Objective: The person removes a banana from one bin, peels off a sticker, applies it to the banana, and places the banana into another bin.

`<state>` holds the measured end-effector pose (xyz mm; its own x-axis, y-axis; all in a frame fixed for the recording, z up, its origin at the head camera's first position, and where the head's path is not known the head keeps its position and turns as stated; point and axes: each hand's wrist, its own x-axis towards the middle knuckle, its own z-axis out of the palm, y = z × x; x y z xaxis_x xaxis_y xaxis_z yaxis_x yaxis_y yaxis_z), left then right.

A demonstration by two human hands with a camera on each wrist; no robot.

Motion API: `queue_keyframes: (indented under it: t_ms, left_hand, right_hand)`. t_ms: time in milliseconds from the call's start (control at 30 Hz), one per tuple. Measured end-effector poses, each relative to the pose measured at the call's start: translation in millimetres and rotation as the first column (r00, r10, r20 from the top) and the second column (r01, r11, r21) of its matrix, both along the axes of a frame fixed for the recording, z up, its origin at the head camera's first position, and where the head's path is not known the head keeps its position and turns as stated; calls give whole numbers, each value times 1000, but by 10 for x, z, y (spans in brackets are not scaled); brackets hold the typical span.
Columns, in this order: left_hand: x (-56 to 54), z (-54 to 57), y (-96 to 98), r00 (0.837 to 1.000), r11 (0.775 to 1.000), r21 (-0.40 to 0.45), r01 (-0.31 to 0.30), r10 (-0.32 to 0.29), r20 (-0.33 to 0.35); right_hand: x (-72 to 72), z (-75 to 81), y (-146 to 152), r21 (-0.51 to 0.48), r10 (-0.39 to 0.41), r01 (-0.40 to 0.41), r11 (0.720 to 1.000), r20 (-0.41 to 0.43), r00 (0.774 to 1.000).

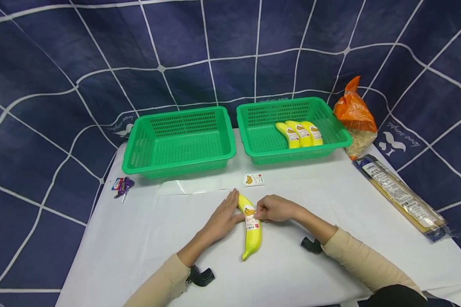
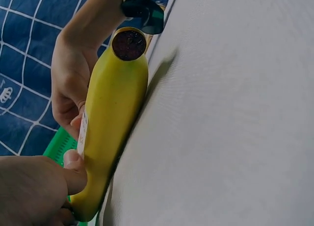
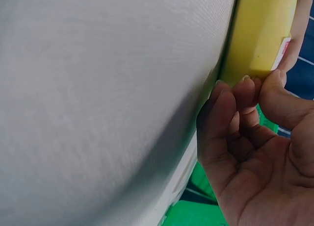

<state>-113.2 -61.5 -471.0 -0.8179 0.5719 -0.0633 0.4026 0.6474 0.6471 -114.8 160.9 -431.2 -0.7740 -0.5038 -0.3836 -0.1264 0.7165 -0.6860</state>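
A yellow banana (image 1: 254,241) with a smooth, even skin lies on the white table, its green-tinged stem end toward me. In the left wrist view the stem shows a dark round face. A white printed label (image 1: 250,219) with a banana picture sits on its upper side. My left hand (image 1: 223,217) holds the far end, thumb by the label. My right hand (image 1: 276,209) is at the opposite side, fingers curled. In the right wrist view its thumb (image 3: 277,84) presses at the label's edge, and the fingertips meet the banana's side. The left fingers are partly hidden in the left wrist view.
Beyond lie a label piece (image 1: 254,179) and a clear strip (image 1: 196,186). Behind stand a green basket (image 1: 178,168) and another green basket (image 1: 259,158) holding labelled bananas (image 1: 300,135). Purple candy (image 1: 124,186) lies left; an orange bag (image 1: 354,113) and a long packet (image 1: 403,196) lie right.
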Motion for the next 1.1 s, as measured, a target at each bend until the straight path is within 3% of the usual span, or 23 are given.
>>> queue_keyframes:
  t_ms: [200,467,733,1100]
  left_hand:
    - [-8,-5,13,1000,1000,7,-13,13,-7]
    - [12,52,-81,996,998,68,16,-22,82]
    - [70,97,-53,993,992,-57,113,-111,39]
    - [80,72,-58,992,987,-107,118,-112,58]
  right_hand:
    - [2,-3,-1,1,1,-1,1000,-6,1000]
    - [-5,37,31,-16,-50,51,999,9,999]
    - [-31,102,96,-75,-127,134,988,83,988]
    - [-75,80,36,-90,-207,220,971,139,968]
